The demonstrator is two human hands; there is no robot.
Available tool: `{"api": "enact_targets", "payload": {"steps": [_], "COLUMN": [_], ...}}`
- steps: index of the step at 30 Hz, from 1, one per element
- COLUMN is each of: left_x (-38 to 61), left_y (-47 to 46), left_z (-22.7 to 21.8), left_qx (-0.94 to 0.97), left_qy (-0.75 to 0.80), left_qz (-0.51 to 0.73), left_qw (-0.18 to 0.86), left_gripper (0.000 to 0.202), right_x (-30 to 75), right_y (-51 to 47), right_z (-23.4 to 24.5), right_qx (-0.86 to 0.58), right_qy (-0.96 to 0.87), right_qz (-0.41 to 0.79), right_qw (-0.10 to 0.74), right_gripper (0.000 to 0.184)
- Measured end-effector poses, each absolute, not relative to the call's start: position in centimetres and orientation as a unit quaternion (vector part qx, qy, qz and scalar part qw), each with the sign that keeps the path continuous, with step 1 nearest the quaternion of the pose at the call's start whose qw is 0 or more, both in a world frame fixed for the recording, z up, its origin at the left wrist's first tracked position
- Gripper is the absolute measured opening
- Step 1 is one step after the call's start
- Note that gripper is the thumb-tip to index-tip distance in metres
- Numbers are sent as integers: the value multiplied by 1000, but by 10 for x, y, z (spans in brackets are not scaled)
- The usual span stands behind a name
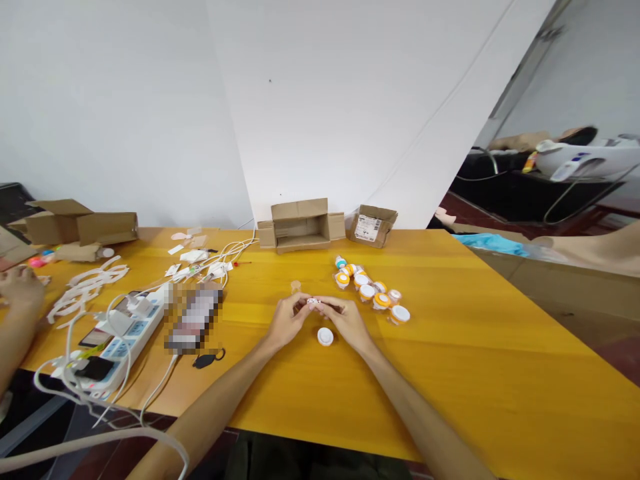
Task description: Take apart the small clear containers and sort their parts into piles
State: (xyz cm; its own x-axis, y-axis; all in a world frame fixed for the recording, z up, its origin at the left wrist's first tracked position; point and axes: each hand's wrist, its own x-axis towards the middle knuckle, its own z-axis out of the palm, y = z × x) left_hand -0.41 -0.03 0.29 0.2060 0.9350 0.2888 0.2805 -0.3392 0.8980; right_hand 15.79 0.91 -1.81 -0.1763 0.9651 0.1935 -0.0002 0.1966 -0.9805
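1. Closest in, two bare forearms run up from the bottom edge and meet over the middle of the yellow tabletop (500, 373).
2. Between the wrists a white lid (325, 337) lies flat on the wood. As far as I can tell, neither hand touches it.
3. The left hand (286, 321) and right hand (349, 321) come fingertip to fingertip. Both grips are pinched narrow on one small item (313, 302), held just above the tabletop and just beyond the lid.
4. My read is that this is the fiddly middle step, with the item being worked between the fingers while the lid lies off to one side. The next move calls for one steady pinch, a free second hand and light pressure, because the thing is tiny.
5. Just past the fingertips stands a small clear cup (296, 287), apart from both hands.
6. To the right of it is a cluster of little jars (371, 291) with orange and white tops, near the right hand but not touching it.
7. At the far edge, an open cardboard box (300, 227) and a labelled parcel (373, 227) sit against the wall.
8. Off to the left lies a power strip (133, 327) tangled in white cables, and another person's hand (20, 287) is at the frame edge, well apart.
9. The item is the hard part to see. Fingers cover nearly all of it and only a white-and-pink speck shows, so I cannot tell whether it matches the jars. A patch beside the power strip is blurred out.
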Motion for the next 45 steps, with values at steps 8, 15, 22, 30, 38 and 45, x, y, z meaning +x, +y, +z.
{"api": "enact_targets", "payload": {"steps": [8,15,22,30,38,45], "left_x": [-2,-2,-4,-12,-21,-21], "left_y": [1,-1,-1,3,8,9], "left_z": [0,1,2,-3,-6,-10], "left_qx": [618,620,645,735,822,820], "left_qy": [410,389,385,450,472,489], "left_qz": [481,461,446,415,313,296], "left_qw": [467,501,487,293,60,5], "left_gripper": [31,36,35,14,20,19], "right_x": [157,157,159,159,158,157], "right_y": [6,6,9,6,4,5], "right_z": [-12,-15,-15,-11,-14,-18], "right_qx": [-416,-429,-422,-435,-457,-455], "right_qy": [-644,-692,-677,-668,-722,-730], "right_qz": [423,366,408,406,289,295], "right_qw": [482,451,443,448,432,417], "right_gripper": [42,51,58,56,27,14]}}
